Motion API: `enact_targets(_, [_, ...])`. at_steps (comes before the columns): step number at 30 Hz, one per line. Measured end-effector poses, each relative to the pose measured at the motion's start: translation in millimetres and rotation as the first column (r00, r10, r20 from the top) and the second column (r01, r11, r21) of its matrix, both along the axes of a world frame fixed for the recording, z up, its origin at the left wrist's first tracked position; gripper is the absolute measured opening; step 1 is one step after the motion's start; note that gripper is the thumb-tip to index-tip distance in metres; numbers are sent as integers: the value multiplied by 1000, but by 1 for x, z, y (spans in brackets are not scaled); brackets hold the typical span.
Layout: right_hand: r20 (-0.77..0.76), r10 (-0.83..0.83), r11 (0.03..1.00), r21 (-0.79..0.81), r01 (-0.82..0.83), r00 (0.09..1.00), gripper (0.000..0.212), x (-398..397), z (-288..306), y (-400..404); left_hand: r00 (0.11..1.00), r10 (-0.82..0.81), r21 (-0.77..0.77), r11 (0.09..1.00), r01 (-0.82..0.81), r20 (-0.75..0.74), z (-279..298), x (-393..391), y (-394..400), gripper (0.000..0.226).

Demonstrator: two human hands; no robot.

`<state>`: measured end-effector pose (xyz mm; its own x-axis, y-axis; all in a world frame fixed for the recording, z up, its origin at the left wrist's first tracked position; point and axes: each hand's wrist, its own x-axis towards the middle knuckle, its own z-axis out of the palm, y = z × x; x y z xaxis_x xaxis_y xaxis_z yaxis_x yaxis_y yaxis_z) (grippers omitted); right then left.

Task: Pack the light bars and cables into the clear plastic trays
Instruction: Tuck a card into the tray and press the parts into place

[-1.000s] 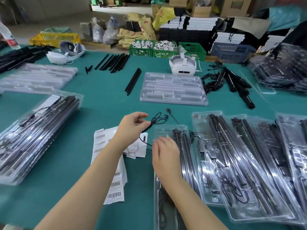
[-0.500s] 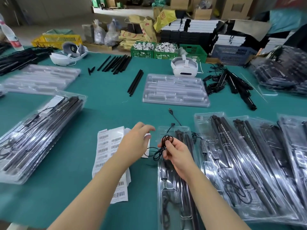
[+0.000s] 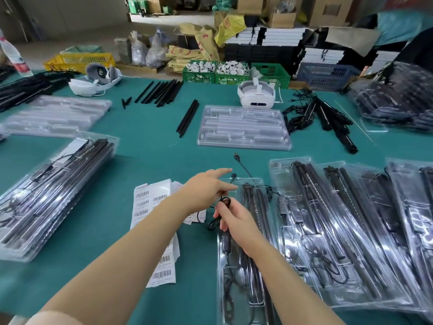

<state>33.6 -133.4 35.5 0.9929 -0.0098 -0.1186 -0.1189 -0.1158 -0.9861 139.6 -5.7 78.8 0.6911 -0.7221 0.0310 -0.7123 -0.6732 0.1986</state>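
Black and thin, the coiled cable [image 3: 219, 213] hangs in our right hand [image 3: 236, 218], whose fingers pinch its loops just above the near clear plastic tray [image 3: 267, 191] that holds long black light bars [image 3: 254, 207]. Our left hand [image 3: 207, 190] hovers just left of it, fingers stretched out and gripping nothing. The cable's plug end [image 3: 236, 157] lies farther off on the green table mat [image 3: 145, 151]. White barcode label sheets [image 3: 152, 202] lie to the left.
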Motion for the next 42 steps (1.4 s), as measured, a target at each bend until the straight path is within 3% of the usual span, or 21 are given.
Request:
enact_targets(5, [27,-55,995,90,52,998,34,4,-2,-5,982,86,-61,995,-77,165,10,8,13,25])
enact_targets(9, [24,-85,989,120,81,996,40,4,-4,-7,973,228,-310,924,-226,-30,31,10,33,16])
enact_targets(11, [3,-122,979,167,120,993,37,5,-5,-8,968,225,-349,903,-251,-115,37,6,37,6])
enact_targets(14, [-55,-178,932,311,187,982,28,8,-7,-10,989,138,-297,944,-146,-49,33,-15,30,29])
enact_targets(17, [-90,-197,867,449,216,976,27,8,-5,-12,991,135,-348,928,-129,-6,13,-39,22,33])
enact_targets(20, [-80,-167,865,467,185,983,28,7,-3,-12,986,162,-238,960,-151,30,-8,-57,12,38])
enact_targets(26, [-53,-150,928,338,159,987,30,6,-1,-6,980,189,-9,982,-189,55,-12,-60,14,46])
enact_targets(34, [-50,-180,896,404,185,982,21,6,-2,-8,990,132,235,962,-139,45,-6,-59,20,71])
enact_targets(42, [-16,-172,917,362,166,985,9,4,-5,-10,974,130,271,946,-177,184,-9,-64,21,48])
